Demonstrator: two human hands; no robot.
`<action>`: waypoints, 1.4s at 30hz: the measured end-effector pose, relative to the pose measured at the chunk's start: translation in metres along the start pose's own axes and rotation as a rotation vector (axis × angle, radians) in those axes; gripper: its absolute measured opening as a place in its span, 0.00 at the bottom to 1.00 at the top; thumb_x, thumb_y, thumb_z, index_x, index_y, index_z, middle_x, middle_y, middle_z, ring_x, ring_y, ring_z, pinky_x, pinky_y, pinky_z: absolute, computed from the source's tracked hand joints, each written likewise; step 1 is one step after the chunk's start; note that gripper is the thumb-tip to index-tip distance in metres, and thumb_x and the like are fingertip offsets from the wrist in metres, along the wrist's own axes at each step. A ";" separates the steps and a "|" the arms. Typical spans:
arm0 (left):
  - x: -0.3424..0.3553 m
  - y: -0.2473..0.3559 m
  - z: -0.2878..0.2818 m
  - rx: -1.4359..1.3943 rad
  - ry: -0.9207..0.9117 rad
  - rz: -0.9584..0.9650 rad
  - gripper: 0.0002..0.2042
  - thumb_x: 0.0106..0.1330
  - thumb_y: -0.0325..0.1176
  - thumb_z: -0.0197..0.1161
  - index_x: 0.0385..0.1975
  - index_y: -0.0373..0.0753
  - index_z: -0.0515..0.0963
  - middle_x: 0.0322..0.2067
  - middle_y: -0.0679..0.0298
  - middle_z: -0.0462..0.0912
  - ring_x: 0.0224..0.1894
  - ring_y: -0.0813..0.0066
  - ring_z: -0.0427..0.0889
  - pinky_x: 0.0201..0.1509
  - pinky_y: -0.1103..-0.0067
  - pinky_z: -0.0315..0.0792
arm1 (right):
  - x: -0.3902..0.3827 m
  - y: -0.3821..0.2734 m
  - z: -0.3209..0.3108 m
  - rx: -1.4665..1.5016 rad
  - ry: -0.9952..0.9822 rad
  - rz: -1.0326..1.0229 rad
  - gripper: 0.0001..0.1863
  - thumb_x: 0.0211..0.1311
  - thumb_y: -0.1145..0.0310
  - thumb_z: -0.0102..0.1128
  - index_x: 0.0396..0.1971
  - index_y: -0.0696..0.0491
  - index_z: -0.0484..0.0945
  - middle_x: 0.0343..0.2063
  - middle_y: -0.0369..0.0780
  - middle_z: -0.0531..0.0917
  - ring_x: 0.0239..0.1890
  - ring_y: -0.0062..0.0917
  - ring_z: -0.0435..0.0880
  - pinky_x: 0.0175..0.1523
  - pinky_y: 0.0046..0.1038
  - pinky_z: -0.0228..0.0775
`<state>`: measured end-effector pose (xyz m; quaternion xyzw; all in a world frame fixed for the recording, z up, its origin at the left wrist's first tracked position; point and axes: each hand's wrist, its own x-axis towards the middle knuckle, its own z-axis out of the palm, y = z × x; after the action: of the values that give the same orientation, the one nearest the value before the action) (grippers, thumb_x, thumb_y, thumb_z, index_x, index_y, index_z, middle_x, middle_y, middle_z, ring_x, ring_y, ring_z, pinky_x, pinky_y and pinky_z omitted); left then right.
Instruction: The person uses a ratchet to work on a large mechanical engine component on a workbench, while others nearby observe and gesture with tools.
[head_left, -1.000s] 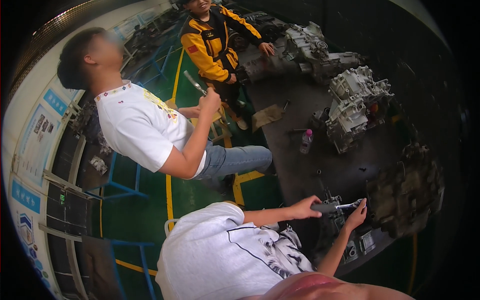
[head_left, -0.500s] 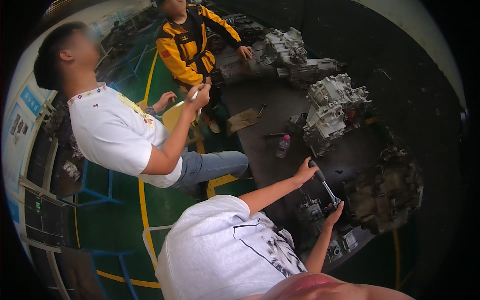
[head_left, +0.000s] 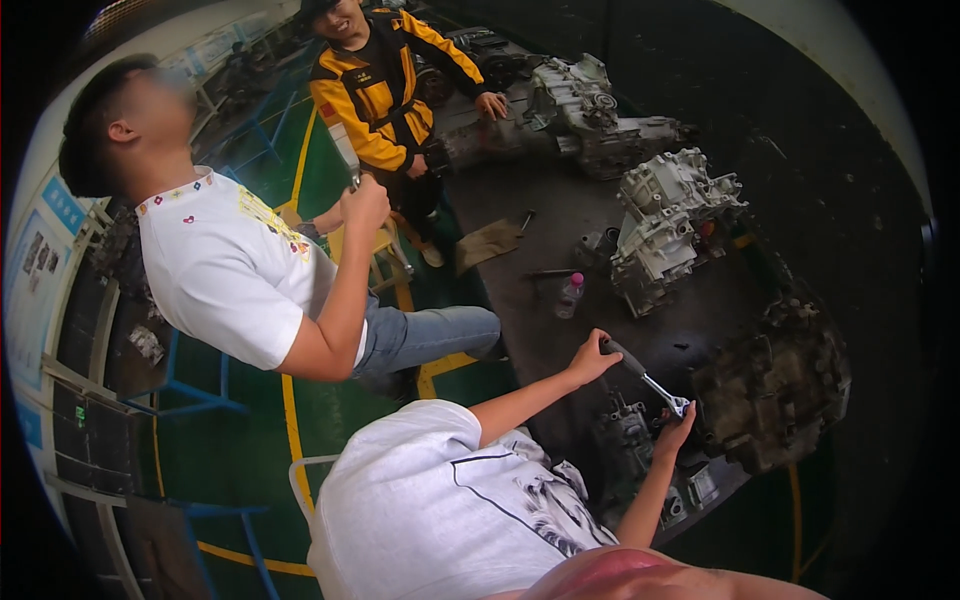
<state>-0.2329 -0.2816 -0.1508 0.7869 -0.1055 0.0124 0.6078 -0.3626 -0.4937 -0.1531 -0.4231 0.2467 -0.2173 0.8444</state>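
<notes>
A ratchet wrench (head_left: 650,383) with a dark grip and a shiny shaft is held slantwise between my hands over the dark workbench (head_left: 545,350). My left hand (head_left: 592,362) is closed round the end of the dark grip. At the other end, my right hand (head_left: 677,428) has its fingers closed at the ratchet head. The dirty brown gearbox housing (head_left: 775,395) lies just right of my right hand. Below the wrench, partly hidden by my arms, sits a small grey metal casting (head_left: 628,428).
A pink-capped bottle (head_left: 569,296), a silvery gearbox (head_left: 665,215) and a brown cloth (head_left: 490,243) lie on the bench. At left stands a person in a white T-shirt (head_left: 230,265), holding a metal tool. Another person in a yellow-black jacket (head_left: 365,95) leans by the bench.
My left hand has moved slightly left and down with the wrench's grip, so the wrench lies flatter. The white-shirted person's hand has shifted left, with the tool now pointing up.
</notes>
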 end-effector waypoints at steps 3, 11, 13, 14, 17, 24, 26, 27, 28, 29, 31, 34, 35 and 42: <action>-0.006 0.010 -0.016 -0.076 -0.081 -0.113 0.21 0.53 0.37 0.66 0.42 0.37 0.66 0.30 0.62 0.75 0.24 0.79 0.75 0.26 0.80 0.70 | -0.001 0.001 -0.005 -0.025 -0.054 -0.005 0.20 0.65 0.50 0.44 0.29 0.52 0.72 0.23 0.33 0.73 0.26 0.20 0.69 0.36 0.23 0.61; -0.003 0.021 -0.024 -0.338 -0.288 -0.377 0.20 0.55 0.32 0.63 0.48 0.37 0.67 0.29 0.63 0.75 0.23 0.81 0.74 0.23 0.83 0.69 | -0.021 -0.030 -0.013 -0.726 -0.350 -0.050 0.12 0.55 0.74 0.60 0.40 0.58 0.73 0.33 0.33 0.78 0.36 0.18 0.74 0.45 0.22 0.65; 0.000 0.019 -0.020 -0.377 -0.255 -0.397 0.20 0.54 0.32 0.63 0.47 0.38 0.68 0.30 0.62 0.76 0.23 0.80 0.75 0.23 0.82 0.69 | -0.021 -0.036 -0.016 -0.770 -0.341 -0.047 0.13 0.54 0.74 0.60 0.40 0.58 0.74 0.33 0.34 0.79 0.36 0.18 0.75 0.44 0.22 0.65; 0.001 0.019 -0.019 -0.377 -0.252 -0.393 0.20 0.54 0.32 0.63 0.47 0.38 0.68 0.30 0.62 0.76 0.23 0.80 0.75 0.23 0.82 0.69 | -0.020 -0.038 -0.017 -0.800 -0.364 -0.045 0.13 0.53 0.74 0.61 0.40 0.59 0.74 0.34 0.34 0.79 0.36 0.18 0.76 0.44 0.22 0.66; 0.005 0.022 -0.018 -0.298 -0.289 -0.378 0.20 0.56 0.33 0.63 0.48 0.37 0.67 0.31 0.64 0.75 0.25 0.81 0.74 0.25 0.83 0.70 | -0.020 -0.035 -0.016 -0.846 -0.289 -0.130 0.14 0.52 0.76 0.62 0.40 0.60 0.75 0.33 0.35 0.80 0.36 0.18 0.77 0.44 0.22 0.67; -0.002 0.042 -0.019 -0.242 -0.229 -0.248 0.18 0.54 0.33 0.65 0.43 0.36 0.70 0.27 0.62 0.77 0.24 0.78 0.75 0.29 0.79 0.70 | -0.025 -0.010 -0.002 -1.016 0.082 -0.555 0.15 0.46 0.75 0.67 0.36 0.61 0.76 0.29 0.42 0.80 0.31 0.24 0.79 0.41 0.24 0.69; -0.005 0.045 -0.022 -0.221 -0.233 -0.281 0.18 0.55 0.33 0.64 0.44 0.36 0.69 0.27 0.61 0.77 0.24 0.78 0.76 0.30 0.79 0.71 | -0.023 -0.008 -0.005 -1.051 0.023 -0.660 0.14 0.46 0.76 0.67 0.34 0.61 0.75 0.29 0.42 0.80 0.30 0.24 0.78 0.40 0.25 0.68; -0.006 0.046 -0.024 -0.215 -0.232 -0.295 0.18 0.55 0.32 0.64 0.44 0.36 0.69 0.28 0.61 0.77 0.24 0.78 0.76 0.31 0.79 0.71 | -0.022 -0.010 -0.009 -1.042 -0.030 -0.641 0.12 0.47 0.76 0.66 0.32 0.61 0.75 0.29 0.39 0.79 0.30 0.22 0.76 0.39 0.25 0.67; -0.006 0.046 -0.025 -0.209 -0.233 -0.305 0.18 0.55 0.32 0.64 0.44 0.36 0.69 0.28 0.61 0.77 0.24 0.78 0.76 0.31 0.79 0.71 | -0.020 -0.011 -0.013 -1.055 -0.012 -0.622 0.12 0.47 0.76 0.66 0.32 0.61 0.75 0.29 0.39 0.79 0.30 0.22 0.76 0.39 0.25 0.67; -0.007 0.047 -0.026 -0.217 -0.236 -0.303 0.18 0.55 0.32 0.64 0.45 0.36 0.69 0.28 0.61 0.78 0.25 0.77 0.76 0.32 0.79 0.71 | -0.020 -0.014 -0.018 -0.953 -0.098 -0.425 0.12 0.48 0.76 0.65 0.33 0.61 0.75 0.29 0.38 0.80 0.31 0.21 0.76 0.39 0.24 0.68; -0.008 0.049 -0.028 -0.212 -0.251 -0.307 0.18 0.56 0.34 0.64 0.46 0.39 0.69 0.30 0.64 0.76 0.27 0.80 0.75 0.29 0.81 0.71 | -0.021 -0.018 -0.024 -0.847 -0.181 -0.231 0.12 0.49 0.75 0.65 0.34 0.61 0.75 0.29 0.36 0.80 0.33 0.20 0.77 0.40 0.23 0.68; -0.009 0.050 -0.029 -0.189 -0.255 -0.295 0.18 0.56 0.34 0.64 0.46 0.39 0.69 0.30 0.63 0.76 0.27 0.80 0.75 0.28 0.81 0.71 | -0.025 -0.020 -0.022 -0.998 -0.121 -0.223 0.10 0.52 0.76 0.62 0.35 0.61 0.77 0.28 0.34 0.80 0.30 0.18 0.77 0.38 0.22 0.69; -0.009 0.050 -0.029 -0.188 -0.255 -0.293 0.18 0.56 0.34 0.64 0.46 0.39 0.69 0.30 0.63 0.76 0.27 0.80 0.75 0.28 0.81 0.71 | -0.026 -0.019 -0.018 -1.014 -0.101 -0.339 0.11 0.51 0.73 0.65 0.33 0.62 0.77 0.25 0.37 0.82 0.28 0.20 0.79 0.35 0.24 0.70; -0.012 0.035 -0.027 -0.103 -0.182 -0.241 0.19 0.53 0.36 0.66 0.43 0.36 0.71 0.35 0.54 0.79 0.38 0.64 0.79 0.44 0.74 0.71 | -0.019 -0.017 -0.009 -1.110 -0.058 -0.502 0.14 0.47 0.73 0.67 0.34 0.60 0.77 0.28 0.43 0.82 0.31 0.26 0.81 0.39 0.26 0.70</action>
<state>-0.2485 -0.2626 -0.1120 0.7596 -0.0652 -0.1373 0.6323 -0.3852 -0.4973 -0.1395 -0.8510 0.1928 -0.2370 0.4271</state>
